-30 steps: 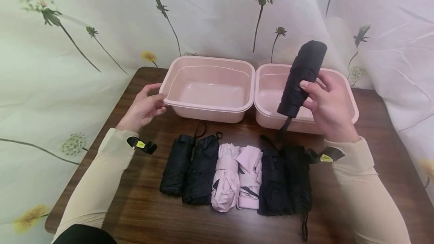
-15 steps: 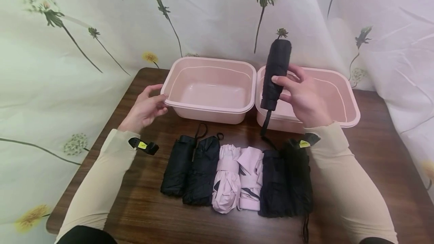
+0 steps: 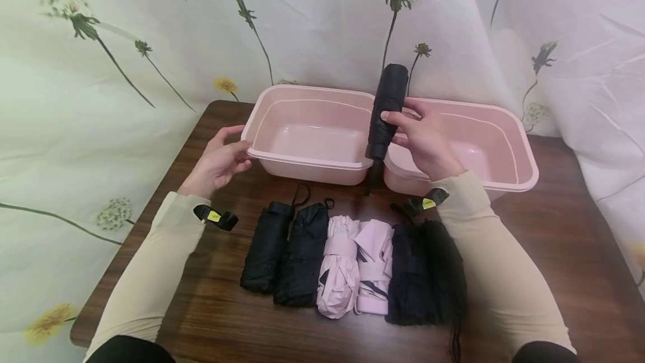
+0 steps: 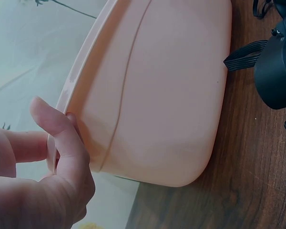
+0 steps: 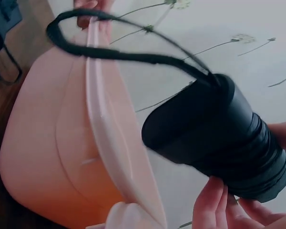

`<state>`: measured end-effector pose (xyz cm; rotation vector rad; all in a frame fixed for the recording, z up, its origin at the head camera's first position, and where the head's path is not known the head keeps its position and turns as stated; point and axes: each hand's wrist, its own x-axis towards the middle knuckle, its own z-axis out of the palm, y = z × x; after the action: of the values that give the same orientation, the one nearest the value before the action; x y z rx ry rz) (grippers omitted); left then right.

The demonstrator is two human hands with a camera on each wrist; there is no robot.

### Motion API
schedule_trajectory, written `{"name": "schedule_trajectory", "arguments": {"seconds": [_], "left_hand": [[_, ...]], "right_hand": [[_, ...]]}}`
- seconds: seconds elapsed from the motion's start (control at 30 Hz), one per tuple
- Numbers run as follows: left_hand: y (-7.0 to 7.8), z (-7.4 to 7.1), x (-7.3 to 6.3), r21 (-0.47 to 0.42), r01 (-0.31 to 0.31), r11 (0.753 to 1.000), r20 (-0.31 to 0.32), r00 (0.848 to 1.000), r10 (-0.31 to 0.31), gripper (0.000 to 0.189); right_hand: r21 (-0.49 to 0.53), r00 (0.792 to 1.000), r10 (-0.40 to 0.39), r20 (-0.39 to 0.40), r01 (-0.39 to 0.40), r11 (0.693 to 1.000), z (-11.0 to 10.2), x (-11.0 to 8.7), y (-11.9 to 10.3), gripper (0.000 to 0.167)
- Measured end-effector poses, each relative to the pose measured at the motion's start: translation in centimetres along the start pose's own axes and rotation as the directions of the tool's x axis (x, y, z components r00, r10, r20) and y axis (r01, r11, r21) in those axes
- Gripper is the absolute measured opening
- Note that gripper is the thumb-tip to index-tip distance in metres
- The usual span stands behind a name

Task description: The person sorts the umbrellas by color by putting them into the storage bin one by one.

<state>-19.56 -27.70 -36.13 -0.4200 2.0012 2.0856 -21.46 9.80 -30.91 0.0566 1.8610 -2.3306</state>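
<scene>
My right hand (image 3: 425,139) grips a folded black umbrella (image 3: 388,110) round its middle, holding it up over the place where two pink basins meet. Its wrist strap dangles from the lower end; in the right wrist view the strap loop (image 5: 119,53) stands out from the handle end. My left hand (image 3: 216,161) pinches the left rim of the left pink basin (image 3: 307,173), thumb on the rim and fingers on the outside, as the left wrist view also shows. The right pink basin (image 3: 509,150) stands beside it, partly hidden behind my right hand.
On the brown wooden table (image 3: 211,318), in front of the basins, lies a row of folded umbrellas: black ones (image 3: 267,248) at the left, two pale pink ones (image 3: 339,268) in the middle, black ones (image 3: 413,273) at the right. A flower-patterned cloth (image 3: 312,27) hangs behind.
My right hand has carried the black umbrella leftward, from over the right basin to the gap between the basins. My left hand stays on the left basin's rim.
</scene>
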Motion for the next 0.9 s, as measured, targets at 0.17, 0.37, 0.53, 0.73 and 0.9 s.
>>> {"name": "schedule_trajectory", "arguments": {"seconds": [0.17,0.37,0.53,0.73,0.9], "left_hand": [[0.0,0.0,0.0,-0.001,0.003,1.000,-0.002,1.000,-0.003,0.059],[0.0,0.1,0.0,0.000,0.003,1.000,-0.014,1.000,-0.003,0.057],[0.1,0.2,0.0,0.015,-0.003,1.000,-0.023,1.000,0.003,0.057],[0.1,0.2,0.0,0.000,-0.012,1.000,-0.025,1.000,0.012,0.057],[0.0,0.2,-0.1,-0.024,-0.022,0.999,-0.030,0.999,0.022,0.056]], "right_hand": [[-0.064,1.000,-0.017,-0.011,0.016,0.998,0.6,0.7,0.4,0.052],[-0.233,0.998,-0.057,-0.041,0.046,0.971,1.3,1.4,1.0,0.055],[-0.368,0.994,-0.104,-0.033,0.084,0.926,1.5,1.6,1.3,0.056],[-0.468,0.994,-0.100,-0.037,0.071,0.881,1.8,1.8,1.6,0.060],[-0.559,0.996,-0.074,-0.046,0.036,0.828,1.8,1.7,1.8,0.068]]}}
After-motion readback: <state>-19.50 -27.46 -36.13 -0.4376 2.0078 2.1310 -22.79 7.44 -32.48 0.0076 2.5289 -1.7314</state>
